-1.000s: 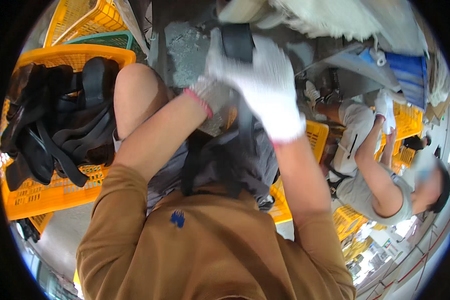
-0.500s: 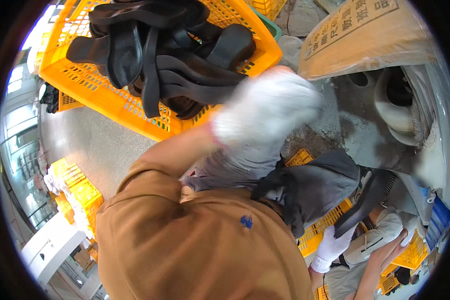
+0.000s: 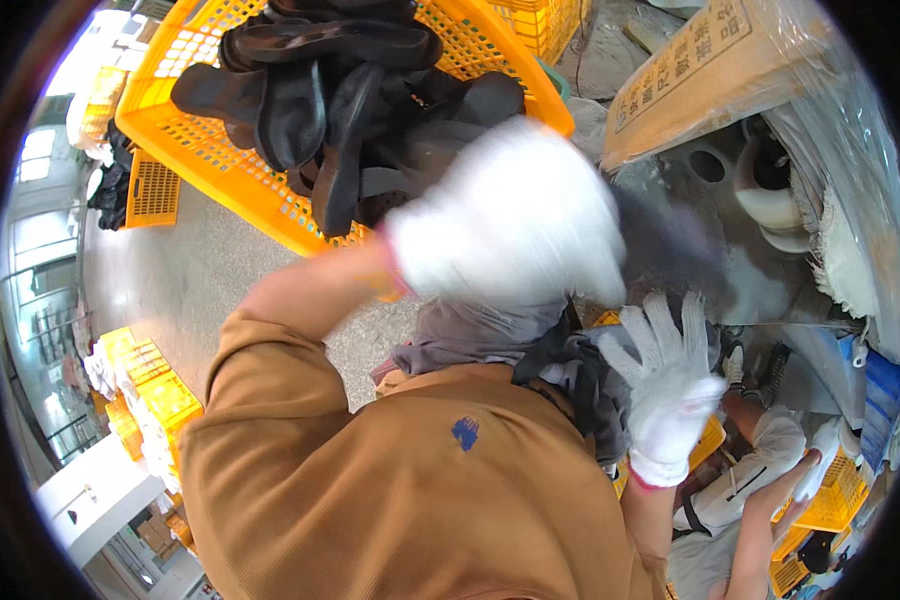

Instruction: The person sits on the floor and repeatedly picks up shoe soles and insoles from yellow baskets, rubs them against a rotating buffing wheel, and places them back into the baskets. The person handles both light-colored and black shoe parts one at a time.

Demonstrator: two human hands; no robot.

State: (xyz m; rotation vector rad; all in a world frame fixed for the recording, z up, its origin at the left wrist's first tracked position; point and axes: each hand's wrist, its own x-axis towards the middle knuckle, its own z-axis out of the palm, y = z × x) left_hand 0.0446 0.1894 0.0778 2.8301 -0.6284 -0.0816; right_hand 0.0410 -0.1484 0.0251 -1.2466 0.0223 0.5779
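Looking down through the head view, the left hand (image 3: 505,215) in a white knit glove shows as a motion-smeared blur near the lower rim of the orange crate (image 3: 220,170); its fingers cannot be told as spread or closed, nor whether they grip anything. That crate is heaped with black strap pieces (image 3: 320,90), their long axes running roughly from the far rim down toward the person, and the pile lies just up and to the left of the left hand, much nearer to it than to the other. The right hand (image 3: 665,385), also gloved in white, is lower and to the right, fingers (image 3: 642,335) spread wide and holding nothing, resting against a bundle of grey fabric (image 3: 470,335) at the chest of the brown shirt (image 3: 410,490). A cardboard box (image 3: 705,75) under plastic film sits upper right. Another person's gloved hand (image 3: 820,450) shows at lower right.
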